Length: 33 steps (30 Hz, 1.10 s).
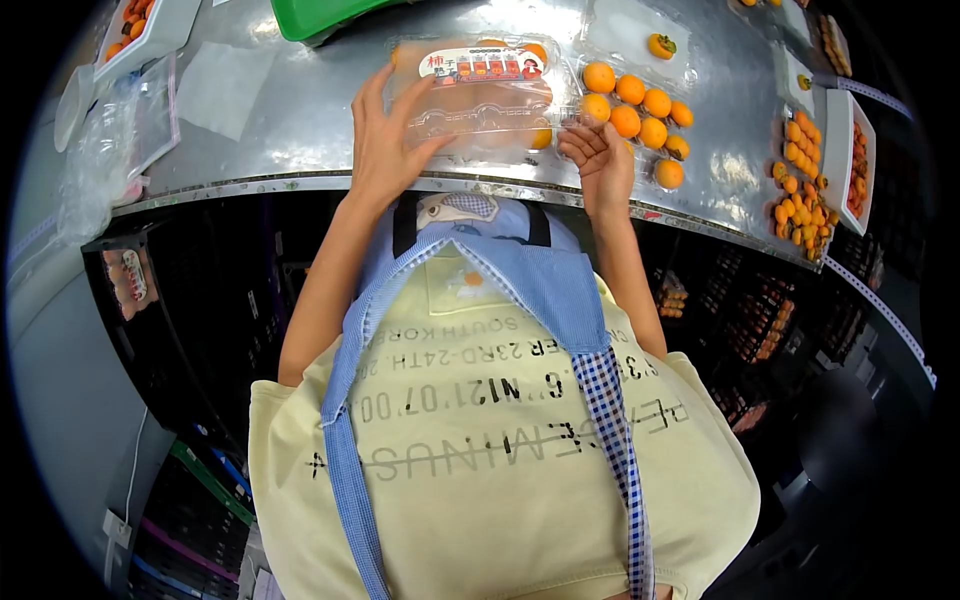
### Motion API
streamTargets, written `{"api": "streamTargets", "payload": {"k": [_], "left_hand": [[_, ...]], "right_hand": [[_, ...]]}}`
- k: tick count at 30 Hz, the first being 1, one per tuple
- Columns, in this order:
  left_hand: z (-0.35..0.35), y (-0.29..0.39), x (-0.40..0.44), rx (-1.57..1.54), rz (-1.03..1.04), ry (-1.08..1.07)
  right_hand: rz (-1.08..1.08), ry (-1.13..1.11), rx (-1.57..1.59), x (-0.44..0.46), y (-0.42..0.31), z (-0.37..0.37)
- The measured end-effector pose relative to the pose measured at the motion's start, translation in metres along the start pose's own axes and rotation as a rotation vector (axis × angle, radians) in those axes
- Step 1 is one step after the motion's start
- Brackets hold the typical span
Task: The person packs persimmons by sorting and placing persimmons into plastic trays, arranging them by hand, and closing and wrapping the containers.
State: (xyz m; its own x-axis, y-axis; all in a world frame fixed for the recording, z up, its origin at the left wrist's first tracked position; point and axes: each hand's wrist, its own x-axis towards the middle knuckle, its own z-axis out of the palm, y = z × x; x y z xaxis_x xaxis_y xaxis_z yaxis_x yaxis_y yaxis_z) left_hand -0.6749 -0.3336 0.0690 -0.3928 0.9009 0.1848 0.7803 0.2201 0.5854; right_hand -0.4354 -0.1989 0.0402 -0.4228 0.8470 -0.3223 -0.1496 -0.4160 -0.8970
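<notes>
A clear plastic clamshell box (480, 118) with a printed label (482, 65) lies on the metal table in front of me. Several orange persimmons show through it, partly hidden by glare. My left hand (385, 140) grips its left end, fingers spread over the lid and thumb at the front edge. By the box's front right corner is my right hand (603, 165), fingers loosely bent with nothing visible in them; whether the fingertips touch the box I cannot tell. Just beyond that hand sit several loose persimmons (653, 132) in rough rows.
A green tray (325, 14) stands at the back. Clear plastic packaging (110, 150) lies at the left, near a white box of fruit (145, 40). More persimmons (802, 215) and a white crate (850, 165) are at the right. Dark crates stand below the table edge (300, 184).
</notes>
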Motion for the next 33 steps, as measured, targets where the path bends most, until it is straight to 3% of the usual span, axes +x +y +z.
{"api": "streamTargets", "payload": {"k": [2,3,6,10,13,16,19,25,29,32,33], "left_hand": [[-0.003,-0.004,0.01,-0.069,0.006,-0.001],[-0.004,-0.004,0.013,-0.103,0.009,-0.001],[-0.007,-0.005,0.018,-0.087,0.023,0.016],[-0.008,-0.005,0.02,-0.081,0.034,0.022],[-0.008,-0.007,0.019,-0.077,0.038,0.029],[-0.009,-0.006,0.02,-0.094,0.03,0.031],[-0.009,-0.008,0.021,-0.088,0.032,0.025],[-0.014,-0.004,0.011,-0.05,0.074,-0.072],[-0.002,-0.018,-0.011,0.009,0.1,-0.117],[0.013,-0.028,-0.025,0.01,0.089,-0.086],[0.016,-0.03,-0.027,0.025,0.081,-0.073]], "right_hand": [[-0.276,0.053,-0.462,0.0,0.011,0.011],[-0.612,-0.004,-0.836,0.002,0.012,0.016],[-0.75,-0.023,-1.106,0.003,0.014,0.04],[-0.607,0.151,-1.428,0.026,0.021,0.049],[-0.528,0.214,-1.323,0.04,0.021,0.051],[-0.6,0.29,-1.106,0.058,0.028,0.044],[-0.607,0.232,-1.021,0.073,0.03,0.037],[-0.644,0.165,-1.121,0.06,0.012,0.012],[-0.176,0.119,-0.846,-0.011,-0.022,-0.004],[0.572,-0.105,-0.354,-0.033,-0.021,-0.001],[0.608,-0.085,-0.19,-0.035,-0.016,0.004]]}}
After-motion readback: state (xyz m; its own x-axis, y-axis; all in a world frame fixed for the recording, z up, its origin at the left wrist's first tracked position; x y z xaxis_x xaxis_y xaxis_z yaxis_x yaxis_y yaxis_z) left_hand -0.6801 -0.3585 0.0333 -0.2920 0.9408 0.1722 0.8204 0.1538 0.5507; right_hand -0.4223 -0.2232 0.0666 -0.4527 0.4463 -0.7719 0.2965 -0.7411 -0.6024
